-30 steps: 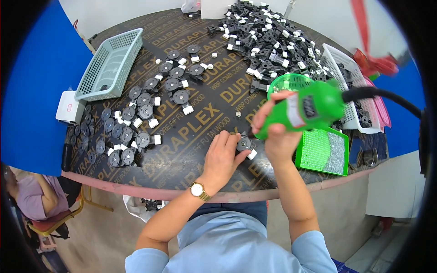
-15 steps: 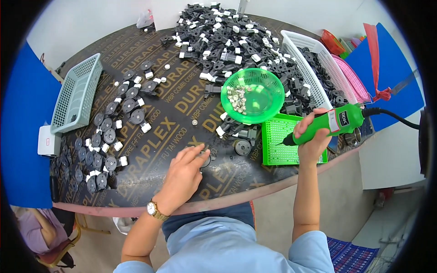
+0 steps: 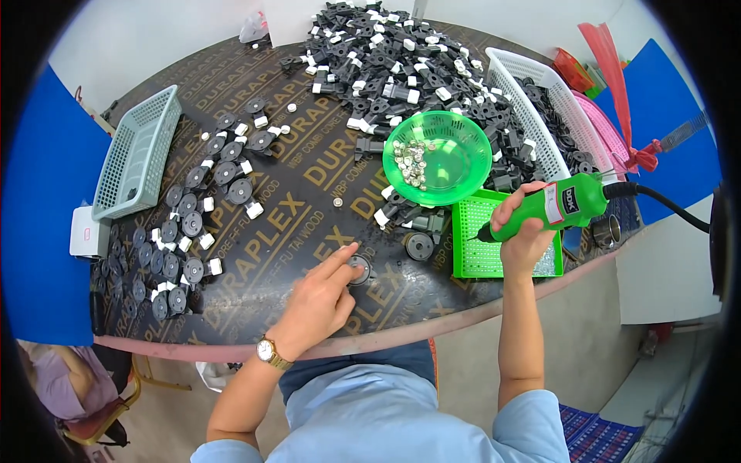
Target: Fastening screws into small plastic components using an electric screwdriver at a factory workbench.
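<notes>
My left hand (image 3: 318, 299) lies low over the table with fingers stretched out, the fingertips at a round black disc-shaped part (image 3: 360, 269) that they partly cover. My right hand (image 3: 523, 238) is wrapped round a green electric screwdriver (image 3: 552, 210), its dark tip pointing left over the green perforated tray (image 3: 468, 267). Small screws seem to lie in that tray, too fine to make out singly. Between the hands rests another black part with a round disc (image 3: 420, 246). Behind the tray, a green colander (image 3: 455, 166) holds small silvery round pieces.
Black parts with white ends form a big pile (image 3: 386, 65) at the back. Several disc parts (image 3: 191, 224) lie at left beside a pale green basket (image 3: 99, 202). A white basket (image 3: 532, 116) stands at right. The screwdriver's black cable (image 3: 671, 202) runs right. Another person (image 3: 69, 386) sits lower left.
My left fingers have shifted on the disc part, leaving more of it showing. The screwdriver tip has moved slightly left relative to the tray. The whole view has shifted a little.
</notes>
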Demonstrator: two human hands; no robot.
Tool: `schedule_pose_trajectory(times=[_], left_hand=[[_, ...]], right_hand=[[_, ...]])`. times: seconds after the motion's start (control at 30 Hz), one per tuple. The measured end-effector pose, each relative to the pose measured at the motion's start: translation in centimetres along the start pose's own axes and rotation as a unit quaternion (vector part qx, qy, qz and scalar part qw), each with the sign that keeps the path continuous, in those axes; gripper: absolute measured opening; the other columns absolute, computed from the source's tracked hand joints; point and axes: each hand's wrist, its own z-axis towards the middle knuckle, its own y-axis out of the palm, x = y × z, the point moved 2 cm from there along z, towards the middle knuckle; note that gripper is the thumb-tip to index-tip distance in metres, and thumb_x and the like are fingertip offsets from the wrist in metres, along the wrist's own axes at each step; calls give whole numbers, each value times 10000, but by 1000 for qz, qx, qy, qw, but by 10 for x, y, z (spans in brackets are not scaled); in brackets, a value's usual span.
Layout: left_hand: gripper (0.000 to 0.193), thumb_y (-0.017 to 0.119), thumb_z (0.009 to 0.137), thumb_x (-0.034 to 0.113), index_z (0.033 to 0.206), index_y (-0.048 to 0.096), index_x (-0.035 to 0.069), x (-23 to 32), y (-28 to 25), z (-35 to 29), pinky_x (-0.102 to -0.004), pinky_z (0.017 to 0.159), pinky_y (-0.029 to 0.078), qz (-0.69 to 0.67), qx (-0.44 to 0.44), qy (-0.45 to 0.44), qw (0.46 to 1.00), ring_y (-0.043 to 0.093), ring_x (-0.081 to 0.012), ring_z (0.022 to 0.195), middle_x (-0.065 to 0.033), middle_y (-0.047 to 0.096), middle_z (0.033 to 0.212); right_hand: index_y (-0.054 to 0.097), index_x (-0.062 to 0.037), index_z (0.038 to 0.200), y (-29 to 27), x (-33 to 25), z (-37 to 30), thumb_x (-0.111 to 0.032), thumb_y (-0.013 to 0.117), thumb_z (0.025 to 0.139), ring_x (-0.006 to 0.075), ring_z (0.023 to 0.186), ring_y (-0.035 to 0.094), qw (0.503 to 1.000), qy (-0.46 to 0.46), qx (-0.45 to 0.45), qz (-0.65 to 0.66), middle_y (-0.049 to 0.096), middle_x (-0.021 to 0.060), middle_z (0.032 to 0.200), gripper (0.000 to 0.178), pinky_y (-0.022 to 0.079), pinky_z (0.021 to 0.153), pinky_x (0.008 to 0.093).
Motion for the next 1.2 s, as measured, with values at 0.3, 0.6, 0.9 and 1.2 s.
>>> schedule_pose_trajectory(times=[0.3,0.6,0.9,1.2], left_hand=[[271,604,750,14,1009,613,95,-5,11,-10,-380,816,437,64,66,37,995,547,-295,1021,-140,534,1207],[337,565,727,-16,1025,630,128,-14,18,-15,-360,759,386,52,86,46,994,508,-253,953,-82,568,1077],[338,540,740,11,1043,627,133,-13,16,-18,-354,782,372,63,87,35,994,498,-238,973,-85,567,1082],[394,619,681,28,1060,610,137,-12,14,-20,-353,792,366,52,84,39,994,496,-234,978,-76,568,1089]], right_hand=[[424,-33,1056,7,-11,8,-594,573,784,114,504,446,1000,1,13,-24,456,47,638,641,369,437,238],[412,-44,1074,103,-32,-16,-702,534,708,113,422,429,973,59,-74,213,441,21,575,762,365,367,230],[401,-34,1049,135,-25,-29,-647,639,663,124,452,464,973,63,-164,150,468,38,571,763,400,402,234],[404,-23,1048,139,-27,-33,-573,704,663,139,453,465,967,70,-183,165,487,63,577,735,405,417,248]])
